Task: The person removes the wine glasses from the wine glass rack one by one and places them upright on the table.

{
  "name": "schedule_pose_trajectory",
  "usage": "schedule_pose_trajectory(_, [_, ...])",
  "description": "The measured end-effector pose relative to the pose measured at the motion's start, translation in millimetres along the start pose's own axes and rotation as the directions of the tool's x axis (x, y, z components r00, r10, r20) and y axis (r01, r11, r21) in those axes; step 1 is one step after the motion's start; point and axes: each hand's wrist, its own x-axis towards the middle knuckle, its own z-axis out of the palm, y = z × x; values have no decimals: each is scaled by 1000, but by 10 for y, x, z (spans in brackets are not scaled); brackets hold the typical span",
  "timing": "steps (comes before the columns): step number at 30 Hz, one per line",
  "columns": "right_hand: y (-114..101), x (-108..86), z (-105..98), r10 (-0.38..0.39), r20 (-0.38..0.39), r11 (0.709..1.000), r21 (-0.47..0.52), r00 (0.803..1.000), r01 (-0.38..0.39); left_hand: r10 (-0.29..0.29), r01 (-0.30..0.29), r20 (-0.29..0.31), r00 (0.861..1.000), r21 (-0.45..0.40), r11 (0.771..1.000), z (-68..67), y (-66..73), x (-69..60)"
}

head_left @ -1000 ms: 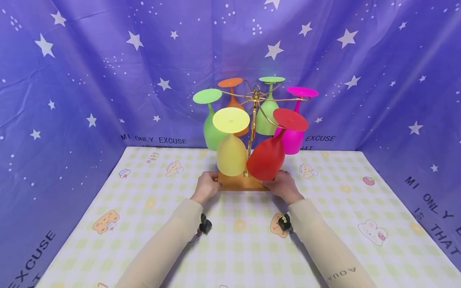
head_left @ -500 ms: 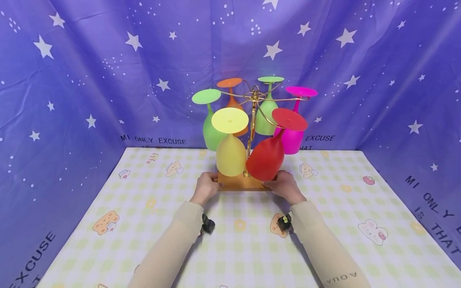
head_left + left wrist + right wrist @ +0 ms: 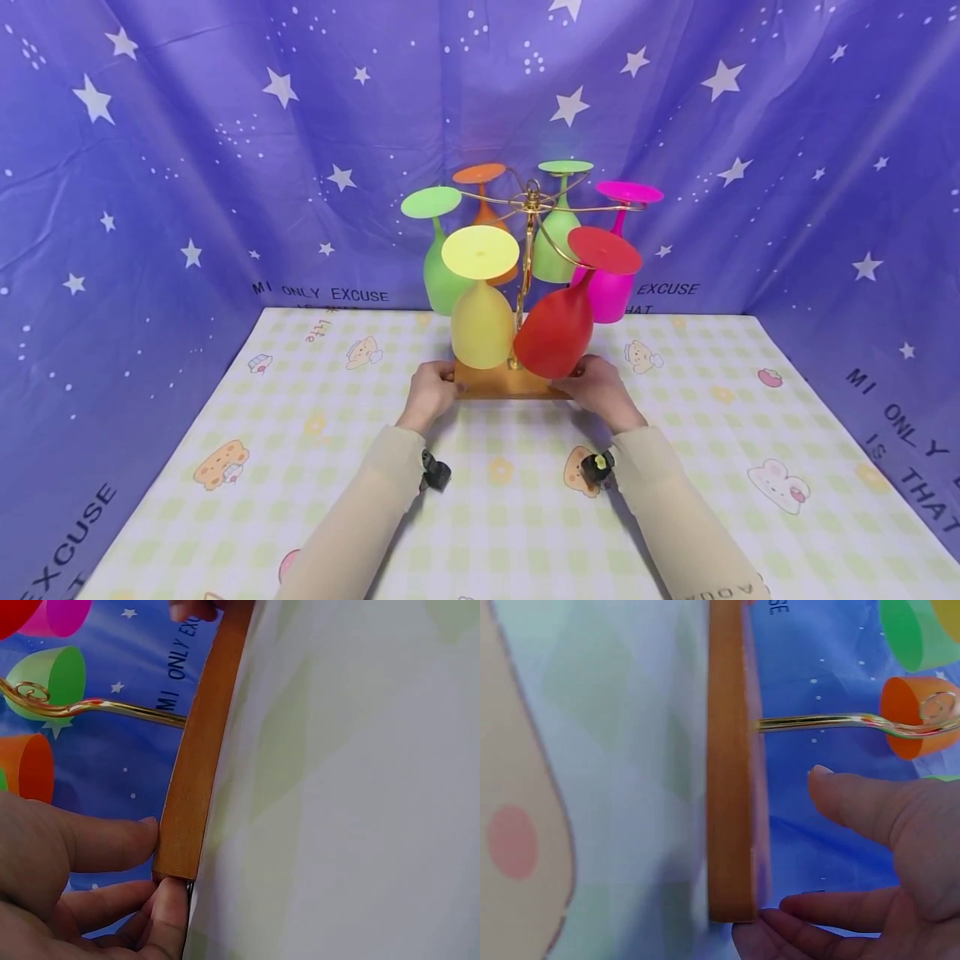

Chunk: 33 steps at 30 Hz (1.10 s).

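Note:
A wine glass rack stands on the table, with a wooden base and a twisted gold post. Upside-down goblets hang from its wire arms: a yellow goblet and a tilted red goblet in front, with green, orange and magenta ones around. My left hand grips the base's left end, thumb on top and fingers at the end face. At the right end, my right hand touches the end with its fingertips; the right wrist view shows its thumb raised off the wood.
A checked tablecloth with cartoon prints covers the table. Purple star-patterned curtains hang behind and along both sides. A small black camera sits at each wrist, the left camera and the right camera.
The rack keeps its place. My right thumb and wrist have shifted slightly to the right along the base, while my left hand stays at its end with its wrist barely moved.

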Motion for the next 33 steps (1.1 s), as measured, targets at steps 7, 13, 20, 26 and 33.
schedule_pose_trajectory(7, [-72, -63, -109, -106, -81, 994, -23, 991, 105, -9, 9, -13, 1000, -1, 1000, 11, 2, -5])
schedule_pose_trajectory(13, [-136, -131, -228, -149, -141, 989, -26, 979, 147, -6, 5, -21, 1000, -5, 1000, 22, -2, 0])
schedule_pose_trajectory(20, [-163, -167, -342, -233, -244, 972, -33, 942, 232, -18, 18, -28, 999, -24, 1000, 18, -15, 0])
schedule_pose_trajectory(26, [-248, -244, -490, -225, -323, 973, -29, 919, 228, -21, 18, -38, 999, -57, 998, 22, -42, -1])
schedule_pose_trajectory(33, [-324, -356, -655, -238, -425, 971, -79, 873, 227, -9, 7, -35, 999, -69, 998, 12, -62, -11])
